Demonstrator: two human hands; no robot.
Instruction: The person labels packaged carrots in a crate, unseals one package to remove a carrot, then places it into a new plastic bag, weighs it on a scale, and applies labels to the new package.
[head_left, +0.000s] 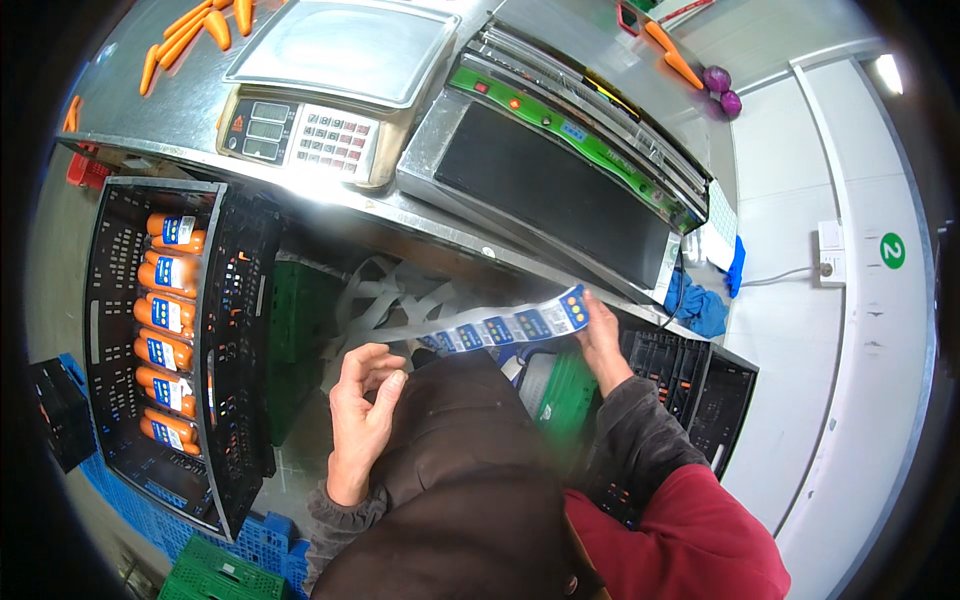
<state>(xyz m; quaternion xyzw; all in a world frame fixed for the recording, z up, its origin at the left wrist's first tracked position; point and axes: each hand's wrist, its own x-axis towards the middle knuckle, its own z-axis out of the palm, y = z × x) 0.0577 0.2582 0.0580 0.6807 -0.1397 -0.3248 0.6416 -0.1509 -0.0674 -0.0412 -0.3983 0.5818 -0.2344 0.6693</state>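
Note:
My right hand pinches the end of a strip of printed labels, blue and white with coloured dots, just off the front edge of the steel table. The strip runs left and sags towards my left hand, where it blurs into pale backing tape. My left hand is raised in front of my dark apron, fingers half curled and thumb apart, with nothing visible in it. To its left, a black plastic crate holds a column of packed carrots bearing similar labels.
On the steel table stand a weighing scale and a film wrapping machine. Loose carrots and purple vegetables lie there too. A green crate and a black crate stand at my right, below the table.

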